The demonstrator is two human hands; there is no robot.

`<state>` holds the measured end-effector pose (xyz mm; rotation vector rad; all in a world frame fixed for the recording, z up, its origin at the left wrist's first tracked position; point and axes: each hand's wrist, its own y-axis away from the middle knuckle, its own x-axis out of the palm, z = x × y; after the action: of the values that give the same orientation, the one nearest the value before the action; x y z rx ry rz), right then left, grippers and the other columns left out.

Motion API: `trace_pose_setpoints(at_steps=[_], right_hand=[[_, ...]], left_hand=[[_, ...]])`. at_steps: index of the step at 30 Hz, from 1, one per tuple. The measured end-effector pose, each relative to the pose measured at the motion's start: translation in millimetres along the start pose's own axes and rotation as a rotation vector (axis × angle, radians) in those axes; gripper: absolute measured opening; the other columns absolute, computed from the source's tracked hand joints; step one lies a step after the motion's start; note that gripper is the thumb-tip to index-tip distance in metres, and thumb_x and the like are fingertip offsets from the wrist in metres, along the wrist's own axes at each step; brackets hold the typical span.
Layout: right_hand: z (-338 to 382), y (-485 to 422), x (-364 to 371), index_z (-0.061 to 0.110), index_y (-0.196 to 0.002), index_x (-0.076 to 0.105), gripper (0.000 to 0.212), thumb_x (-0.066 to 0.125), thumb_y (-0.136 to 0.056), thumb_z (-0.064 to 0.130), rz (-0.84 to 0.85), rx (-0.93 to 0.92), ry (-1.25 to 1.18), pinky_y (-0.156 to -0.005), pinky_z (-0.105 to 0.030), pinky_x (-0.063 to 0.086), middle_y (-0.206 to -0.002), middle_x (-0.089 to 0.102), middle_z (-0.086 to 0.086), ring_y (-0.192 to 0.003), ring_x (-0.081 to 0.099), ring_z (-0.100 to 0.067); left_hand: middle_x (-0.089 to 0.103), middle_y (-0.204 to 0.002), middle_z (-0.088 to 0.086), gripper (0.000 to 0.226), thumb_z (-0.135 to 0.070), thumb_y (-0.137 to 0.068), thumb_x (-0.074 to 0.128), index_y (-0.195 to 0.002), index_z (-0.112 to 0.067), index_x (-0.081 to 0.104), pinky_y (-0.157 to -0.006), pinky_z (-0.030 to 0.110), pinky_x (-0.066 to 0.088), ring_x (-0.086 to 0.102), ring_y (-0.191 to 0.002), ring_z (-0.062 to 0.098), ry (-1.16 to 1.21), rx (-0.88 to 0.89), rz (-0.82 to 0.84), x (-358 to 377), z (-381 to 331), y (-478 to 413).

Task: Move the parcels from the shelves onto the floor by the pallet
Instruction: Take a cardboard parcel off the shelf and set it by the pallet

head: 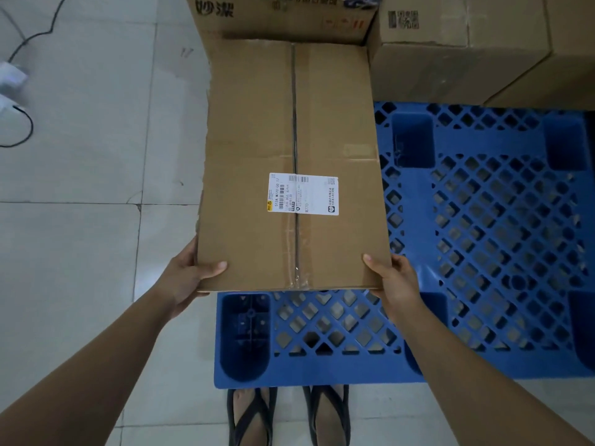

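Note:
A large brown cardboard parcel (257,140) with a white shipping label and a taped centre seam hangs in front of me, above the left part of the blue plastic pallet (483,220). My left hand (190,278) grips its near left corner, thumb on top. Its near right corner is held by my right hand (392,281), thumb on top too. The parcel hides the pallet's left edge and the floor beneath it.
More cardboard boxes stand at the far side: one with printed characters (273,14) and a bigger one (467,49) on the pallet's far right. Grey tiled floor (80,236) lies to the left, with black cables and a white adapter (13,78). My sandalled feet (289,416) stand at the pallet's near edge.

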<state>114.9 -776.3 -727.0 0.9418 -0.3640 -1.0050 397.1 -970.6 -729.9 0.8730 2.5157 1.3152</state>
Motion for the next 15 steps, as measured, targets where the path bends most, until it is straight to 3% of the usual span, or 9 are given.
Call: trace_pose_setpoints(at_steps=[3,7,10,15], right_hand=[[1,-11,3,0.012,-0.125,0.047,0.050,0.072,-0.083,0.014,0.015,0.003,0.026,-0.096,-0.050,0.050,-0.120,0.059,-0.004,-0.107,0.059,-0.023],[-1,-22,6,0.013,-0.123,0.046,0.045,0.071,-0.085,0.016,0.034,0.029,0.102,-0.093,-0.047,0.050,-0.113,0.059,-0.001,-0.102,0.059,-0.021],[-3,-30,7,0.013,-0.131,0.046,0.048,0.067,-0.087,0.015,0.034,0.074,0.112,-0.090,-0.043,0.050,-0.121,0.059,-0.003,-0.108,0.058,-0.023],[-7,-39,12,0.011,-0.133,0.046,0.047,0.063,-0.090,0.014,0.039,0.087,0.125,-0.100,-0.051,0.046,-0.116,0.061,-0.003,-0.107,0.058,-0.023]], left_hand=[[0.065,-0.121,-0.011,0.083,-0.027,-0.062,0.080,-0.134,-0.050,0.044,-0.095,0.055,0.045,0.058,-0.113,0.027,-0.020,0.001,-0.015,-1,1,-11],[0.059,-0.126,-0.010,0.085,-0.018,-0.072,0.076,-0.141,-0.045,0.036,-0.094,0.055,0.044,0.056,-0.113,0.025,-0.046,-0.008,-0.070,-2,8,-23],[0.055,-0.133,-0.005,0.078,-0.011,-0.083,0.069,-0.145,-0.040,0.031,-0.095,0.056,0.044,0.053,-0.116,0.029,-0.048,-0.019,-0.099,-1,13,-32],[0.054,-0.136,-0.006,0.076,-0.011,-0.084,0.069,-0.145,-0.039,0.033,-0.097,0.059,0.044,0.052,-0.121,0.031,-0.061,-0.012,-0.137,-7,16,-43]])
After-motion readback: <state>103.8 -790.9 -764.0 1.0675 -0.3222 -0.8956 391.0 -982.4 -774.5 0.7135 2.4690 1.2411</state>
